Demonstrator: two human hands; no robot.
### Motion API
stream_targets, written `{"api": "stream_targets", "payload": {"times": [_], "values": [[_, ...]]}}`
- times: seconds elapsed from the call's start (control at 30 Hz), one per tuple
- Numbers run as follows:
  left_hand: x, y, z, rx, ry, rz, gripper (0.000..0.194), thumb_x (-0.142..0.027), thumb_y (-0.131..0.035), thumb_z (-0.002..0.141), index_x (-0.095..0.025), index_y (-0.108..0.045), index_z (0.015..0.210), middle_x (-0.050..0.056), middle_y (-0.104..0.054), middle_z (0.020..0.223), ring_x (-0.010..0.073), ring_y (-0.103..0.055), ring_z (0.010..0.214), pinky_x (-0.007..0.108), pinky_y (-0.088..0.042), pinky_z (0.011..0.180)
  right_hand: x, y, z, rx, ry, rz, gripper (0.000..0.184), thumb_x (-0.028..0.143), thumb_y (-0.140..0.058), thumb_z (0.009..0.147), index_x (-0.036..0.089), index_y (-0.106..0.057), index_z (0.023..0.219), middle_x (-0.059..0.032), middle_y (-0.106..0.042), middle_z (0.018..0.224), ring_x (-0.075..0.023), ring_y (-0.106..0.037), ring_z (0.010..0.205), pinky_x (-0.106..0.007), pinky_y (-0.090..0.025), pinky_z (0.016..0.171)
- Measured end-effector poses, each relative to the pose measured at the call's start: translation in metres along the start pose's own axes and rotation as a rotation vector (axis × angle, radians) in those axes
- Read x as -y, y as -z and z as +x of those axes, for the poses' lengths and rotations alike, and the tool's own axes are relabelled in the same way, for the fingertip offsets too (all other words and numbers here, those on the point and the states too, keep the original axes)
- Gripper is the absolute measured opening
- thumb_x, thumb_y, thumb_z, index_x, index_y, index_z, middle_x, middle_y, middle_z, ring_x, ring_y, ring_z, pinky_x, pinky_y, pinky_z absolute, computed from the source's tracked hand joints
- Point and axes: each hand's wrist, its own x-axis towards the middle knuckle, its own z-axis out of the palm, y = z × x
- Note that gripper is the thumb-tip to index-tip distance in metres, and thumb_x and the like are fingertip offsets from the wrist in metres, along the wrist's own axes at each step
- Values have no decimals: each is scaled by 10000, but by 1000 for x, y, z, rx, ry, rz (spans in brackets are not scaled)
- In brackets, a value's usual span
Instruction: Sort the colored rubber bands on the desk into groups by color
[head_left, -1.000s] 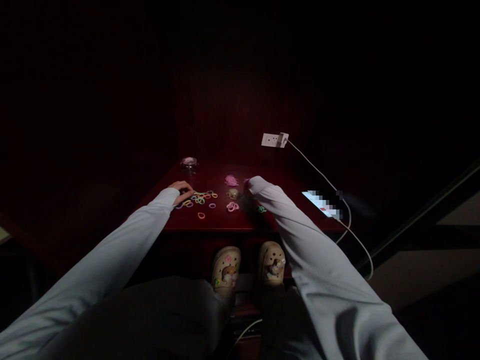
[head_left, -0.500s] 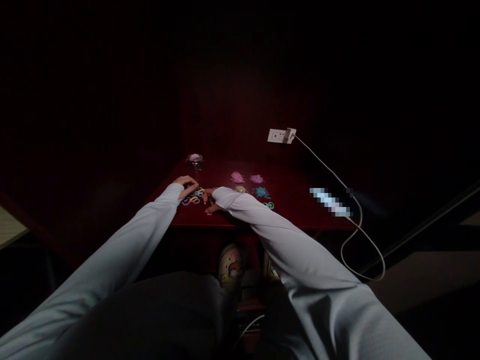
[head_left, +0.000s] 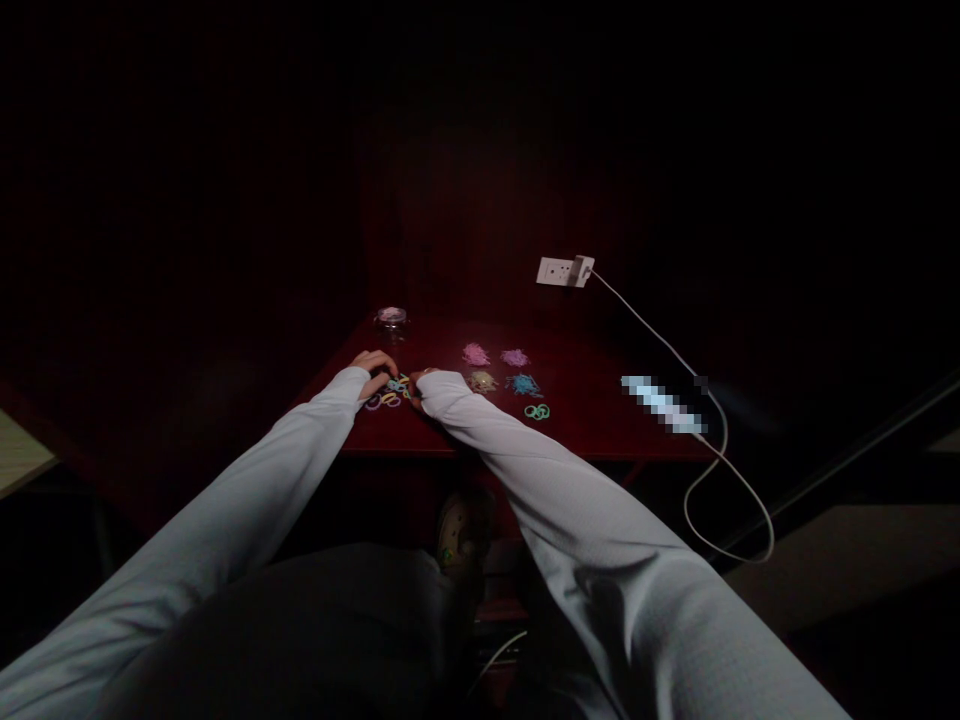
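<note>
Dimly lit. Left hand point(head_left: 373, 368) rests curled at left edge of loose bands point(head_left: 390, 396) on table point(head_left: 585, 430); right hand point(head_left: 421, 381), mostly hidden by sleeve, touches same pile from right. Cannot tell if either grips band. Bands near table's front left; sorted heaps beyond: pink point(head_left: 475, 354), purple point(head_left: 514, 357), yellow point(head_left: 482, 381), blue point(head_left: 523, 384), green point(head_left: 536, 411). Judged tiny, light, soft, stretchy, prone to cling or slide; best pinched singly by fingertips at rim. Jar point(head_left: 391, 320) behind, phone point(head_left: 664, 404) with cable point(head_left: 660, 350) right.
</note>
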Motion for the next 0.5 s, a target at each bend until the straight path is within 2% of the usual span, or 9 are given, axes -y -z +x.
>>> {"api": "stream_targets", "payload": {"times": [0.13,0.3,0.4,0.5], "values": [[1,2,1,-9,21,-18,216,-233,-479,819,-239,-694,827,42,-766,1051,255,-647,1047,441,-462,1049,-6,4,1,19,-3,44,240,202,-669,925,184,-790,1132,-76,-809,1136,-199,-722,963,-232,-474,726],[6,-3,2,23,-13,-15,144,-287,-585,795,-244,-715,838,36,-779,1094,257,-655,1042,429,-451,1035,-44,29,-20,-89,-20,164,197,240,-654,967,183,-809,1074,-51,-811,1039,-149,-695,902,-201,-457,736],[11,-8,4,17,8,-12,142,-326,-613,787,-246,-719,836,38,-779,1085,255,-658,1031,421,-441,1032,-77,49,-42,-123,-130,211,174,247,-697,929,183,-825,1029,-42,-800,952,-144,-690,868,-199,-465,755],[13,-10,4,25,41,-1,151,-367,-626,782,-237,-700,803,50,-780,1054,260,-656,994,424,-442,1021,-104,60,-63,-23,-286,217,96,181,-767,808,152,-832,871,-55,-761,791,-196,-713,820,-240,-497,733]]}}
